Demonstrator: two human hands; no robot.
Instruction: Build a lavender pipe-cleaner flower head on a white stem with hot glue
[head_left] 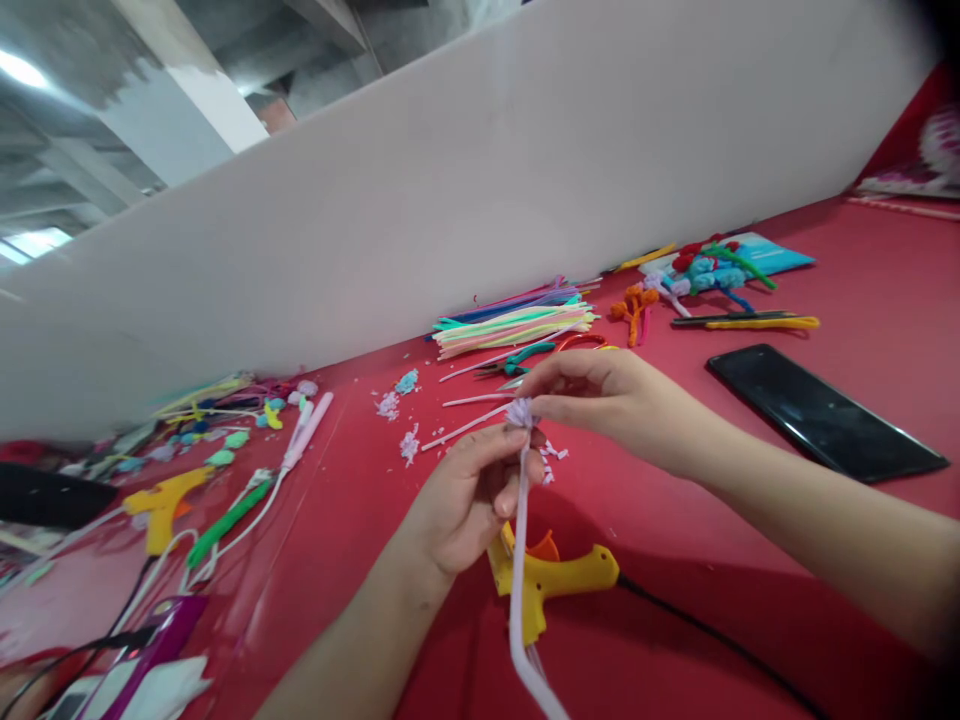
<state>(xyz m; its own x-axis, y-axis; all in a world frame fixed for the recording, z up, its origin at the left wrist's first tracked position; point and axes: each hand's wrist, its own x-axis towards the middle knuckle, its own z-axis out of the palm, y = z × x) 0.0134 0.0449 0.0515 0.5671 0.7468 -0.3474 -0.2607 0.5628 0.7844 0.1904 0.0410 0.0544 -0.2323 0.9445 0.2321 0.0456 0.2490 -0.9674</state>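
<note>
My left hand (480, 480) pinches a pale lilac pipe cleaner stem (519, 570) just under its top, and the stem bends down toward the bottom edge. At the top sits a small fluffy lilac tuft (519, 410). Thumb and fingers of my right hand (600, 405) close on that tuft from the right. Below my hands a yellow glue gun (574, 575) lies on the red table, partly behind the stem. Lilac fluff scraps (409, 445) and cut lilac pipe cleaners (465, 428) lie just beyond my left hand.
Behind my hands are pliers (525, 355), red-handled scissors (581, 342) and a bundle of coloured pipe cleaners (517, 325). A black phone (817, 410) and tweezers (761, 322) lie right. Another yellow glue gun (165, 505), cords and a pink wand-like tool (307, 430) are left.
</note>
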